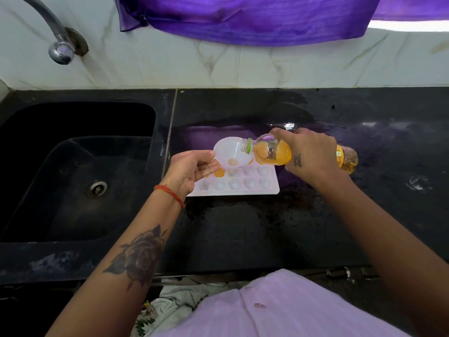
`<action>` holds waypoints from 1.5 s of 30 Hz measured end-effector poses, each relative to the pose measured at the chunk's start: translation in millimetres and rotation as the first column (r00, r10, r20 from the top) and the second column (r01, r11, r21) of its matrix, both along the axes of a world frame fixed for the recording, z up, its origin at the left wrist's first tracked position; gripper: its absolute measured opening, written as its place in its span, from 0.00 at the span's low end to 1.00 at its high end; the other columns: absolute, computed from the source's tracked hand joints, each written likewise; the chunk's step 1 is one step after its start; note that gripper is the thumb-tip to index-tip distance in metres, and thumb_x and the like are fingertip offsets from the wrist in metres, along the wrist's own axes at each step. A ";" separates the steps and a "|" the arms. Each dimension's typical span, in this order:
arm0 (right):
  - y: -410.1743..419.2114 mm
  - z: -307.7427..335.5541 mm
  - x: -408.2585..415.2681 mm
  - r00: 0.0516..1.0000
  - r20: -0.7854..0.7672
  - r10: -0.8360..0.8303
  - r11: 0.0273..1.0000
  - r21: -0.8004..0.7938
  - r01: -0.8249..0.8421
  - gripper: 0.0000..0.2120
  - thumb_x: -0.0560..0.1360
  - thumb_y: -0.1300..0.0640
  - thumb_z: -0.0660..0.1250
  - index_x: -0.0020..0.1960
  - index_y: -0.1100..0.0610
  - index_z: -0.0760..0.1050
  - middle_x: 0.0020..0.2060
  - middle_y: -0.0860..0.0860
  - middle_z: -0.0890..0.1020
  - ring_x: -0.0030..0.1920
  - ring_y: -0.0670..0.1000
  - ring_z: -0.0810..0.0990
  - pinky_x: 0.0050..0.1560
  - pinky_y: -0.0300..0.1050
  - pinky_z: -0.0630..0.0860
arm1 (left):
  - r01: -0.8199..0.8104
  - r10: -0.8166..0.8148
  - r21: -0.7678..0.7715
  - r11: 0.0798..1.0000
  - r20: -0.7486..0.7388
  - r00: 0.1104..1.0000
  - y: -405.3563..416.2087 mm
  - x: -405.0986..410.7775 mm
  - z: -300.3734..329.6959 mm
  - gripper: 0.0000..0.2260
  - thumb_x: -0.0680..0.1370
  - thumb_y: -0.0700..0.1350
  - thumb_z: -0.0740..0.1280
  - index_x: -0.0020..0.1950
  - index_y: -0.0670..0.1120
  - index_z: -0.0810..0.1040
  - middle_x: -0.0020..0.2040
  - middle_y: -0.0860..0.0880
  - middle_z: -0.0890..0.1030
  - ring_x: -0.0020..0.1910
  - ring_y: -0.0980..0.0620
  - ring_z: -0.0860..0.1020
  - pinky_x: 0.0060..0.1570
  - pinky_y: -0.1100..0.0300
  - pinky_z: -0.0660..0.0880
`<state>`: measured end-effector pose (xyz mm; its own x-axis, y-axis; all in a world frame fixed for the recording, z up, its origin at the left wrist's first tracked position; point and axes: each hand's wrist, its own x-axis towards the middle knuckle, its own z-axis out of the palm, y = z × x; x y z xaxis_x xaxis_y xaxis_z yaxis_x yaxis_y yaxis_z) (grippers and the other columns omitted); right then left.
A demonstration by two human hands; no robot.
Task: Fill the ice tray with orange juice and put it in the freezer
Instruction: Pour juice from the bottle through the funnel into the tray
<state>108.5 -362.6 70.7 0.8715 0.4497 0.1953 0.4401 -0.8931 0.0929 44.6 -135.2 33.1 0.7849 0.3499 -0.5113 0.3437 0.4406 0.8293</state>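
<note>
A white ice tray [252, 190] with rounded and heart-shaped cells lies flat on the black counter [243, 229]. A few cells in its far row hold orange juice [218, 173]; the near row looks empty. My left hand [192, 170] holds a translucent white funnel [230, 153] over the tray's far-left cells. My right hand [311, 156] grips a clear plastic bottle [274, 152] of orange juice, tipped almost level. The bottle's open neck rests at the funnel's rim. A little juice shows at the funnel's bottom.
A black sink [73, 171] with a metal drain lies left of the tray, under a chrome tap [58, 45]. A wet patch [289, 125] shines on the counter behind the bottle. Purple cloth [243, 18] hangs over the white tiled wall.
</note>
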 end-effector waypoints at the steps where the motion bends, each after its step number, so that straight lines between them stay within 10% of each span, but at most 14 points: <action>1: -0.7 -0.4 0.3 1.000 0.001 -0.001 1.000 -0.003 0.001 0.28 0.70 0.58 0.69 0.66 0.41 0.65 0.45 0.54 0.78 0.45 0.60 0.79 0.38 0.45 0.65 | 0.003 -0.003 -0.001 1.000 0.001 1.000 -0.6 0.7 -0.6 0.02 0.72 0.32 0.69 0.40 0.36 0.80 0.30 0.43 0.83 0.31 0.50 0.83 0.30 0.63 0.80; 45: -27.9 -2.1 5.0 0.999 -0.010 -0.048 0.995 0.091 0.049 0.29 0.69 0.50 0.72 0.67 0.41 0.67 0.45 0.55 0.80 0.47 0.61 0.79 0.41 0.46 0.64 | 0.076 -0.076 -0.009 0.997 0.014 0.997 -22.9 10.6 8.0 0.02 0.73 0.32 0.68 0.42 0.37 0.80 0.30 0.45 0.83 0.31 0.51 0.83 0.30 0.63 0.79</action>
